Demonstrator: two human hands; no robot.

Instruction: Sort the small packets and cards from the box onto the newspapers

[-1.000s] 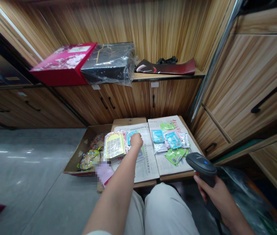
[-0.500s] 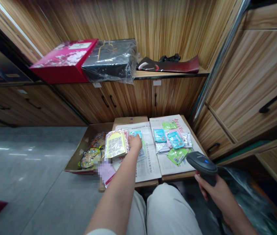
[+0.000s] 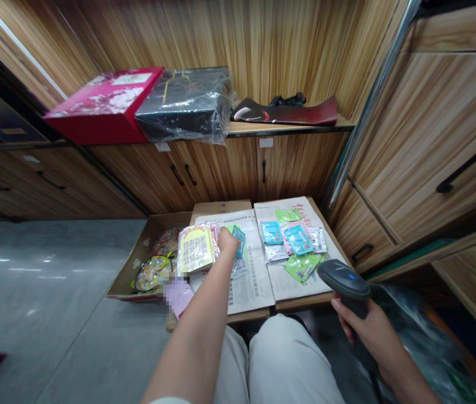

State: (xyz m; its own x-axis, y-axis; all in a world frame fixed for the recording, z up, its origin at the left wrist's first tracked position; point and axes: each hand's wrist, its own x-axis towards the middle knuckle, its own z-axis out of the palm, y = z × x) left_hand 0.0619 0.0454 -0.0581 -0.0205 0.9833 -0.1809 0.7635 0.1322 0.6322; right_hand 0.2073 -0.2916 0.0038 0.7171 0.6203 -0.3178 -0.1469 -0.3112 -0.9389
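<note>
My left hand [image 3: 226, 242] reaches forward over the newspaper-covered boxes and pinches a small teal packet [image 3: 238, 240], its edge raised off the paper. Just left of it lies a fanned pile of yellow and pink packets [image 3: 197, 249]. My right hand [image 3: 368, 331] grips a dark grey handheld barcode scanner [image 3: 344, 279] with a blue light, held low to the right of my knees. On the right sheet of newspaper [image 3: 292, 280] lies a group of teal, pink, silver and green packets [image 3: 299, 244].
An open cardboard box [image 3: 137, 269] with colourful packs stands on the grey floor to the left. Wooden cabinets run behind and to the right. A red gift box [image 3: 103, 106], a plastic-wrapped dark box [image 3: 185, 104] and a dark red item [image 3: 288, 112] rest on the ledge.
My left hand has closed on the teal packet and lifted its edge off the newspaper. The right hand with the scanner has barely moved.
</note>
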